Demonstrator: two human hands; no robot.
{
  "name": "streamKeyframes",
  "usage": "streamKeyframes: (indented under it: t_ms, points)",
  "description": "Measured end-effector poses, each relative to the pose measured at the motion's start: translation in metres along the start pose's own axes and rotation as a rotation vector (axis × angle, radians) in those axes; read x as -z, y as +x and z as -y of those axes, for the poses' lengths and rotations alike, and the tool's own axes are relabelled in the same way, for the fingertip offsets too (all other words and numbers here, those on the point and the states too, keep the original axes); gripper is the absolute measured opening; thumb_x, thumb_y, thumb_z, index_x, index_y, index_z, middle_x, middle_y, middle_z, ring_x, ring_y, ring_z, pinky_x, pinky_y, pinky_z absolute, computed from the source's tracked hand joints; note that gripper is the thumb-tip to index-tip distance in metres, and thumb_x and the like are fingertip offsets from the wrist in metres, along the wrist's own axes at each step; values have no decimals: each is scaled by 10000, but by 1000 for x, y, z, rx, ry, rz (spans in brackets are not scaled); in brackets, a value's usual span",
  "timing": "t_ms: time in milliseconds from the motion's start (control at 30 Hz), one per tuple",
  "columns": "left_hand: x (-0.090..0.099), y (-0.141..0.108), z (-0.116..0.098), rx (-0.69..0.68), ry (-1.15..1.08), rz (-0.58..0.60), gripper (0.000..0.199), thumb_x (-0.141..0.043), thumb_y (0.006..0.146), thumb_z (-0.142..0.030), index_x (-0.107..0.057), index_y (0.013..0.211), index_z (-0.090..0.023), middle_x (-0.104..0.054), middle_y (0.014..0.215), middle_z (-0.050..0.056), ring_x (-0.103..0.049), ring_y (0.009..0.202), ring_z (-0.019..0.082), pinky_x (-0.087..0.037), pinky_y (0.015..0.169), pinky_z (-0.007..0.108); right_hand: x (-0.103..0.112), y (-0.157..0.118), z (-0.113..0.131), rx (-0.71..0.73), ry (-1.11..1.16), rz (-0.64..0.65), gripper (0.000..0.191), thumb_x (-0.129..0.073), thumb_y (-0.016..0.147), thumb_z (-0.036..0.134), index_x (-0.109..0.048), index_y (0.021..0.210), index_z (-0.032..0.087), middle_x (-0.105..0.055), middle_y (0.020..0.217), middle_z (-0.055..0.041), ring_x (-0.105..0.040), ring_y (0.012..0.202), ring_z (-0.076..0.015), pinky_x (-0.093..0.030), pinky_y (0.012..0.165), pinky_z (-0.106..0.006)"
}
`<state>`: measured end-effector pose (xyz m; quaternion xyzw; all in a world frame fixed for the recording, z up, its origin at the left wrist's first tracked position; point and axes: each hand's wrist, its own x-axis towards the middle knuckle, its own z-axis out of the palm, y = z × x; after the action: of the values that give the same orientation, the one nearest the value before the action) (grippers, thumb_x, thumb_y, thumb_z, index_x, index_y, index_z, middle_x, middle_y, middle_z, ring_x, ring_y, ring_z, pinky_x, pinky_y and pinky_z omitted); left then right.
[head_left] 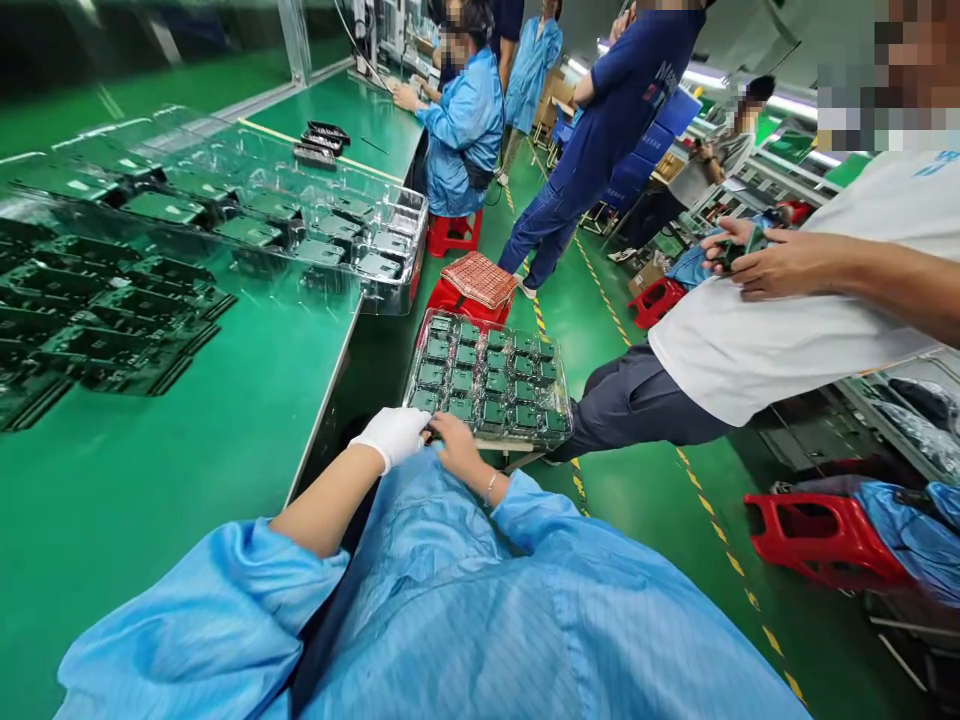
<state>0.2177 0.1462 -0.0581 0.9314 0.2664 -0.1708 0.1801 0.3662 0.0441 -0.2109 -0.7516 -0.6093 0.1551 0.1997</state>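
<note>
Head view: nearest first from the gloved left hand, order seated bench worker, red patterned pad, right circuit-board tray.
1. Right circuit-board tray: just ahead, right.
2. Red patterned pad: beyond tray, on stool.
3. Seated bench worker: farther ahead.

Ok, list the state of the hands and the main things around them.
Left hand: white-gloved, by the near tray, grip unclear.
Right hand: bare, bracelet on wrist, fingers close to the left hand's, grip unclear.
Near tray: clear, green boards set in rows.
Table tray: loaded, one end overhanging the table.
Loose boards: piled, overlapping.
Cushion: lying on the red stool.
Red stool: unoccupied.
</note>
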Motion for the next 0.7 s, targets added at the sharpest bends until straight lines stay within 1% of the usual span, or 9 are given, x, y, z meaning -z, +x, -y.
streamKeyframes:
  t_ms: [67,133,200,267,333,433,600,700]
  points:
    - [1,0,-2,38,-4,66,265,-476,917,-274,-604,1107,-140,-611,1114,148,-593,1061,370,-518,948,514,30,-5,-38,-190,-68,-91,569,-542,933,403,-428,1421,134,-299,1474,-173,-267,1398,-313,-226,1159,-577]
    - [-1,0,-4,65,-15,150,249,-522,896,-273,-624,1073,-130,-614,1105,166,-598,1054,377,-527,934,497,55,-11,-74,-378,-130,-159,620,-522,939,422,-365,1473,148,-205,1522,-176,-175,1433,-338,-151,1170,-607]
    - [-5,2,-4,53,-23,180,258,-519,895,-272,-627,1087,-136,-612,1112,171,-596,1062,375,-525,940,484,70,-15,-101,-508,-181,-187,642,-516,940,436,-341,1490,154,-175,1535,-173,-142,1443,-342,-124,1174,-609]
    - [-8,4,-4,28,-26,169,274,-497,902,-275,-617,1112,-146,-611,1111,170,-597,1057,379,-525,933,487,76,-18,-119,-581,-220,-178,639,-511,941,449,-355,1484,151,-195,1532,-170,-160,1441,-332,-125,1177,-599]
    - [-10,5,-4,18,-23,159,276,-482,905,-277,-612,1110,-144,-610,1107,173,-597,1048,387,-524,924,497,76,-20,-129,-609,-249,-153,627,-507,942,458,-378,1472,148,-222,1525,-165,-190,1435,-319,-136,1179,-586]
    - [-9,5,-5,23,-18,166,268,-486,903,-266,-616,1088,-124,-607,1102,186,-592,1053,396,-517,931,509,71,-22,-133,-610,-279,-123,617,-509,942,457,-392,1462,147,-245,1515,-165,-224,1422,-311,-167,1177,-575]
    - [-5,1,-8,27,-27,178,266,-500,903,-264,-614,1094,-120,-605,1098,191,-588,1063,395,-513,937,497,65,-27,-129,-569,-298,-114,570,-516,946,426,-422,1427,135,-313,1465,-174,-303,1379,-302,-253,1152,-562]
    - [-6,2,-8,36,-38,181,250,-491,902,-257,-619,1073,-125,-615,1068,178,-595,1048,386,-512,936,494,62,-35,-126,-537,-293,-107,554,-516,947,423,-439,1410,129,-343,1443,-173,-334,1359,-294,-278,1142,-554]
